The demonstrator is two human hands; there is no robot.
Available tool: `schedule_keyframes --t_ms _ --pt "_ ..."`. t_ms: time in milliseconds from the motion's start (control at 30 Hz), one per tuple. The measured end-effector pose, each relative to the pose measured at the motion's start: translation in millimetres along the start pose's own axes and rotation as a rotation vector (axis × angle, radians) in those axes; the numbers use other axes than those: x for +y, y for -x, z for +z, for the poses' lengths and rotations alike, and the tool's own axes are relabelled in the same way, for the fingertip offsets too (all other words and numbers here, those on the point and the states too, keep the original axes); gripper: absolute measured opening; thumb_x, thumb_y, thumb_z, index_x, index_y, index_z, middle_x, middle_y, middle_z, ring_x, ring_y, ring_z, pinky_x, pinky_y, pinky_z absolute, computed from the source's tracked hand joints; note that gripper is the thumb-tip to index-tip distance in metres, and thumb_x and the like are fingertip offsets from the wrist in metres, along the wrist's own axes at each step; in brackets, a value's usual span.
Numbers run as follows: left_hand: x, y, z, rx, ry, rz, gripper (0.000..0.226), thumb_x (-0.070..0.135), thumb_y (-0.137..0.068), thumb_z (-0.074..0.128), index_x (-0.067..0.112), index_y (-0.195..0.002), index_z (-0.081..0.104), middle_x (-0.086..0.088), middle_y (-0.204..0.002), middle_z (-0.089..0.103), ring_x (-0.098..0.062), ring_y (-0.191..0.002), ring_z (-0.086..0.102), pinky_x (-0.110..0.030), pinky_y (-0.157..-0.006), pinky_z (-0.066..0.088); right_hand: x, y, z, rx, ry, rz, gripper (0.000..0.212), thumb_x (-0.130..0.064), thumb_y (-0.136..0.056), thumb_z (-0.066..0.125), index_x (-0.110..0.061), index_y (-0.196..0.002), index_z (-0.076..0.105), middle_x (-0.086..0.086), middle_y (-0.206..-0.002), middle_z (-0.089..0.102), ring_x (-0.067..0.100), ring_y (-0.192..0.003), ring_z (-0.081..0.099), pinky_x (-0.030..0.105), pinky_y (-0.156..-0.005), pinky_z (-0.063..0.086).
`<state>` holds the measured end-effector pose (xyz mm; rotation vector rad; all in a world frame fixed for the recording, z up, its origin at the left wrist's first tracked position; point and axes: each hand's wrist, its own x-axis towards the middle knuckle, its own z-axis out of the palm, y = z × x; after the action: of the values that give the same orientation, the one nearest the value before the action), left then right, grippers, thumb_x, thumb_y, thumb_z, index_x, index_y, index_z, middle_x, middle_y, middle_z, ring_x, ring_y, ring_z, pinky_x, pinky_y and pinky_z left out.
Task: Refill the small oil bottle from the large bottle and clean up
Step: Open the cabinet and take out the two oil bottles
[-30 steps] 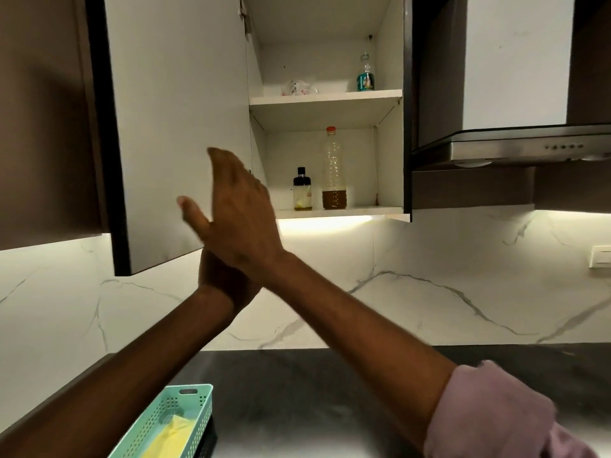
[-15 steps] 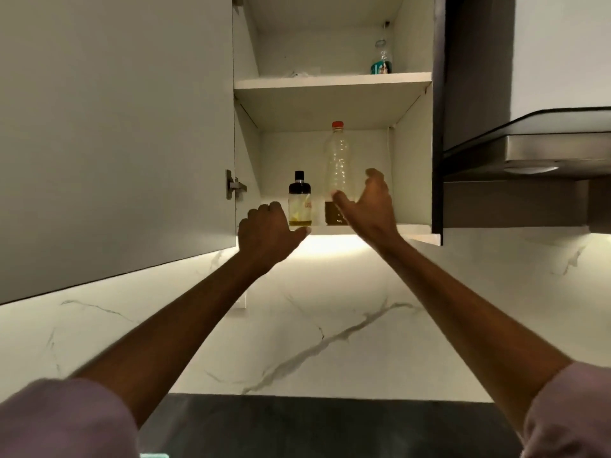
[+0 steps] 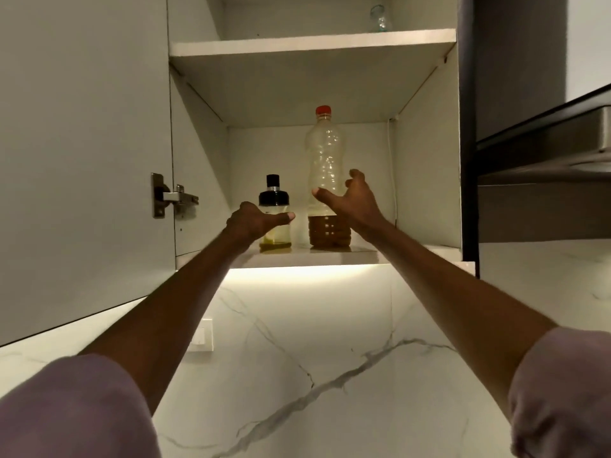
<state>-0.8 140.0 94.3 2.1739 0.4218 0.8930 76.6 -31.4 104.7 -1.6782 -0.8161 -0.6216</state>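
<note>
Ribbed plastic large bottle [image 3: 325, 180], red-capped

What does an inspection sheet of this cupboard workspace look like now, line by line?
Surface: lower cupboard shelf, white, lit strip beneath it.
Job's things: small oil bottle, black cap, little yellow oil at its bottom; large bottle, red cap, brown oil only in its lowest part. Both upright, side by side on the shelf.
Clutter: a clear bottle on the upper shelf, partly cut off.
Hands: left hand at the small oil bottle, thumb across its front, full grip cannot be told; right hand open, spread beside the large bottle, not closed on it.
Cables: a thin white wire down the back right corner.
Surroundings: open cupboard door with hinge, marble wall, wall switch, extractor hood.
</note>
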Motion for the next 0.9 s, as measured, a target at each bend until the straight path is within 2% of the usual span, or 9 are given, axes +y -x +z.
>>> schedule_keyframes --t_ms 100,133,200,267,333,400,500,700,900 --pt "-3 -17 6 -0.080 0.079 -0.002 0.089 0.054 -0.071 0.074 -0.001 -0.133 0.042 -0.014 -0.133 0.050 -0.028 -0.117 0.049 -0.032 -0.083 0.039 0 -24 4 0.020 -0.069 0.070 0.091 -0.044 -0.080 0.070 -0.002 -0.143 0.019 0.017 -0.137 0.044 0.024 -0.110 0.052 0.024 -0.074 0.042" --pt "-4 -20 9 -0.093 0.069 0.005 0.087 0.054 -0.071 0.074 0.000 -0.132 0.043 -0.013 -0.128 0.052 -0.026 -0.112 0.051 -0.033 -0.082 0.039 -1 -31 5 0.030 -0.083 0.097 0.092 -0.046 -0.079 0.070 -0.002 -0.142 0.019 0.017 -0.137 0.044 0.026 -0.114 0.052 0.026 -0.075 0.041" --pt "-6 -27 13 -0.077 0.019 0.016 0.081 0.056 -0.071 0.073 0.002 -0.125 0.047 -0.010 -0.110 0.055 -0.022 -0.097 0.051 -0.035 -0.079 0.043 -1 -44 9 0.035 -0.104 0.151 0.091 -0.050 -0.078 0.069 -0.002 -0.140 0.023 0.013 -0.130 0.048 0.025 -0.108 0.053 0.029 -0.074 0.043" --pt "-9 -33 15 -0.042 -0.025 0.029 0.075 0.060 -0.068 0.074 0.004 -0.114 0.054 -0.007 -0.096 0.059 -0.021 -0.089 0.055 -0.038 -0.082 0.047 0 -52 13 0.011 -0.100 0.160 0.080 -0.052 -0.076 0.069 -0.005 -0.132 0.036 0.006 -0.116 0.053 0.020 -0.096 0.056 0.029 -0.069 0.045" --pt "-9 -36 15 -0.041 -0.016 0.042 0.063 0.055 -0.069 0.075 0.006 -0.102 0.055 -0.007 -0.095 0.061 -0.021 -0.087 0.057 -0.038 -0.082 0.048 0 -57 16 0.002 -0.065 0.116 0.063 -0.051 -0.074 0.069 -0.008 -0.116 0.051 0.005 -0.103 0.061 0.018 -0.087 0.059 0.026 -0.061 0.045" --pt "-8 -34 12 -0.084 0.026 0.048 0.050 0.046 -0.074 0.076 0.011 -0.100 0.053 -0.006 -0.097 0.059 -0.020 -0.088 0.055 -0.032 -0.073 0.045 -2 -58 17 0.018 -0.043 0.072 0.055 -0.050 -0.071 0.069 -0.010 -0.106 0.055 0.002 -0.091 0.061 0.017 -0.079 0.059 0.027 -0.056 0.045" --pt "-1 -22 4 -0.142 0.089 0.097 0.041 0.039 -0.076 0.076 0.013 -0.100 0.055 -0.003 -0.092 0.058 -0.014 -0.080 0.053 -0.024 -0.062 0.040 -12 -53 11 0.038 -0.049 0.038 0.041 -0.045 -0.074 0.068 -0.014 -0.098 0.056 -0.002 -0.081 0.058 0.013 -0.073 0.057 0.028 -0.059 0.050" --pt "21 19 -25 -0.205 0.105 0.205 0.019 0.033 -0.084 0.067 0.020 -0.080 0.055 0.003 -0.081 0.057 -0.007 -0.071 0.049 -0.020 -0.056 0.036 -37 -24 -12 -0.091 -0.155 -0.016 0.031 -0.038 -0.082 0.064 -0.014 -0.101 0.059 0.001 -0.089 0.059 0.018 -0.084 0.059 0.029 -0.061 0.049" --pt "35 63 -47 -0.253 0.092 0.313 0.022 0.044 -0.082 0.063 0.024 -0.088 0.060 0.003 -0.089 0.062 -0.011 -0.081 0.052 -0.026 -0.064 0.036 -62 14 -45 -0.162 -0.232 -0.075 0.023 -0.040 -0.085 0.060 -0.019 -0.096 0.058 0.005 -0.098 0.058 0.021 -0.089 0.060 0.033 -0.071 0.052"
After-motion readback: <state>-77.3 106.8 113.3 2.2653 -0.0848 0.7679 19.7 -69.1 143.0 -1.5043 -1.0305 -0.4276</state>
